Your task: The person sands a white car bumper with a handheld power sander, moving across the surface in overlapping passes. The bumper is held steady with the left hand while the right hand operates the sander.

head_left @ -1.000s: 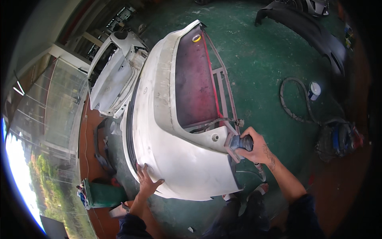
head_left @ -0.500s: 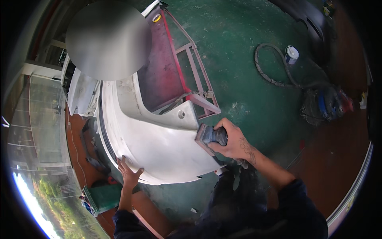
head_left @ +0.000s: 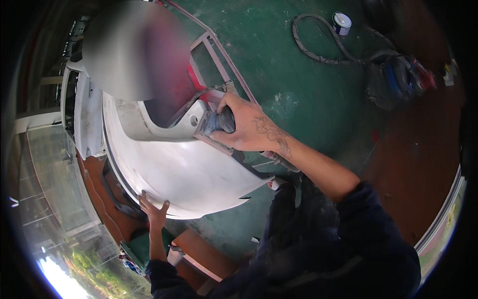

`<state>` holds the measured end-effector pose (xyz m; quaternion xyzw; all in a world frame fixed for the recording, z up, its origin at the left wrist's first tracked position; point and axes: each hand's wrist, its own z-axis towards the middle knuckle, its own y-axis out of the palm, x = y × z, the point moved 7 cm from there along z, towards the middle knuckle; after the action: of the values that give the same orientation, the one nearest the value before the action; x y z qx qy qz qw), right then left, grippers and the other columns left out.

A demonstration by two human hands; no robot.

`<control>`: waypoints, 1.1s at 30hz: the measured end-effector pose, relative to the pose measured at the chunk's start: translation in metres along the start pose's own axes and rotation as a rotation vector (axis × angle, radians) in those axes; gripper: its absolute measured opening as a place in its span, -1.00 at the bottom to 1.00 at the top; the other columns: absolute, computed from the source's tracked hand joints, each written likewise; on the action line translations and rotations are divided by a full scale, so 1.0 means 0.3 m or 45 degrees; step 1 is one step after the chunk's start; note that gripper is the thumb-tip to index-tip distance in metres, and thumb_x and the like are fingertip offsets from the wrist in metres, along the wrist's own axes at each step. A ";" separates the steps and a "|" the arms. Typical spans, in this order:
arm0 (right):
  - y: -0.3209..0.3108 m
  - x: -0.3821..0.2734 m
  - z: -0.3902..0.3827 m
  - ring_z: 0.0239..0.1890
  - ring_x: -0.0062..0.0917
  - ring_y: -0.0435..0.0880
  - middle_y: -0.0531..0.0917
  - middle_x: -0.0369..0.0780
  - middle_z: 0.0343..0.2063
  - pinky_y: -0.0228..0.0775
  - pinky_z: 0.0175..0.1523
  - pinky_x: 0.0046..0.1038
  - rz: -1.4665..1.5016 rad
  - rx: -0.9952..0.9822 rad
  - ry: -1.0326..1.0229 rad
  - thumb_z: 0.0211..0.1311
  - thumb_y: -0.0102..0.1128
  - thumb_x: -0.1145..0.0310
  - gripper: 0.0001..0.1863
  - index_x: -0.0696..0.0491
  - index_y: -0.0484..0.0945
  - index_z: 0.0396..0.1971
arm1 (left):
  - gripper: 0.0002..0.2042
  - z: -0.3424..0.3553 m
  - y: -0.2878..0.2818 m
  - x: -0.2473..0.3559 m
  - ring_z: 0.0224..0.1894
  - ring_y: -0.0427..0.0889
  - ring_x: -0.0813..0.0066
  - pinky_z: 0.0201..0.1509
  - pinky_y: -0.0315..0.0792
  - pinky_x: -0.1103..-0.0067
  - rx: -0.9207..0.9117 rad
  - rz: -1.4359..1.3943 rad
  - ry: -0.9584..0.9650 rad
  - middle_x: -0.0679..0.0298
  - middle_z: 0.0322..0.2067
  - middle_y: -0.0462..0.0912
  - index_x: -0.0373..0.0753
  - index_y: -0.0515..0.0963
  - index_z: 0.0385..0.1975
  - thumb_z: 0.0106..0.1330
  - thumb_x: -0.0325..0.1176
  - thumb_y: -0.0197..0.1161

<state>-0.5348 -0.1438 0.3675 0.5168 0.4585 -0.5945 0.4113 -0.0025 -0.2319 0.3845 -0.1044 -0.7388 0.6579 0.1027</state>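
Observation:
A white car bumper (head_left: 179, 167) lies in front of me, its curved face toward me. My right hand (head_left: 246, 122) grips the top of a blue and dark grey handheld sander (head_left: 219, 121). The sander's flat pad sits tilted against the bumper's right edge, close to the corner with a round hole. A hose trails from the tool beneath my right wrist. My left hand (head_left: 156, 212) lies on the bumper's near left edge, fingers spread and thumb apart. A blurred disc hides the bumper's far end.
A pinkish metal frame stand (head_left: 211, 52) is beyond the bumper. On the green floor lie a coiled hose (head_left: 318, 57) and a white-lidded can (head_left: 342, 22). A blue and red machine (head_left: 398, 77) stands at right. A green bin (head_left: 144, 247) is near my left forearm.
My right hand and the sander have moved up along the bumper's right edge, toward the corner with the hole. My left hand remains on the left edge. The view has shifted.

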 end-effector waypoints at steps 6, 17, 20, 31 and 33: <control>0.052 0.193 -0.360 -0.04 -0.08 0.65 0.57 -0.03 -0.14 0.49 0.06 -0.21 0.038 -0.039 0.151 0.03 0.53 0.21 -0.43 0.12 0.39 -0.07 | 0.19 0.005 -0.010 -0.008 0.52 -0.25 -0.35 0.52 -0.25 -0.09 0.000 0.013 0.017 -0.34 0.47 -0.14 -0.44 -0.15 0.48 0.12 0.20 0.49; 0.058 0.166 -0.414 -0.14 -0.10 0.71 0.65 0.00 -0.23 0.53 -0.03 -0.23 0.156 -0.042 0.293 0.03 0.55 0.23 -0.43 0.14 0.41 -0.07 | 0.21 0.011 -0.029 0.012 0.51 -0.20 -0.30 0.52 -0.27 -0.07 -0.006 -0.020 0.044 -0.29 0.46 -0.05 -0.49 -0.17 0.48 0.14 0.25 0.44; 0.057 0.177 -0.325 -0.18 -0.13 0.71 0.65 0.02 -0.26 0.53 -0.04 -0.25 0.262 0.005 0.474 0.05 0.53 0.19 -0.44 0.17 0.44 -0.07 | 0.20 0.021 -0.032 0.023 0.51 -0.20 -0.29 0.51 -0.26 -0.07 -0.005 -0.015 0.038 -0.29 0.46 -0.04 -0.48 -0.16 0.48 0.15 0.25 0.43; 0.084 0.239 -0.465 -0.23 -0.18 0.72 0.65 -0.02 -0.32 0.53 -0.06 -0.25 0.241 0.041 0.367 0.04 0.54 0.20 -0.44 0.15 0.41 -0.10 | 0.17 0.012 -0.030 0.018 0.51 -0.17 -0.28 0.51 -0.22 -0.06 0.013 0.017 0.041 -0.25 0.48 -0.04 -0.48 -0.15 0.48 0.16 0.17 0.46; 0.097 0.330 -0.529 -0.23 -0.19 0.72 0.65 -0.03 -0.33 0.53 -0.06 -0.25 0.263 0.035 0.464 0.03 0.55 0.22 -0.43 0.13 0.39 -0.10 | 0.16 0.012 -0.030 0.017 0.50 -0.16 -0.28 0.50 -0.21 -0.06 0.014 0.022 0.050 -0.25 0.47 -0.03 -0.48 -0.15 0.48 0.16 0.16 0.46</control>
<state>-0.4818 0.0016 0.2587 0.6658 0.4617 -0.4520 0.3731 -0.0085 -0.2348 0.3929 -0.1230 -0.7320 0.6606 0.1121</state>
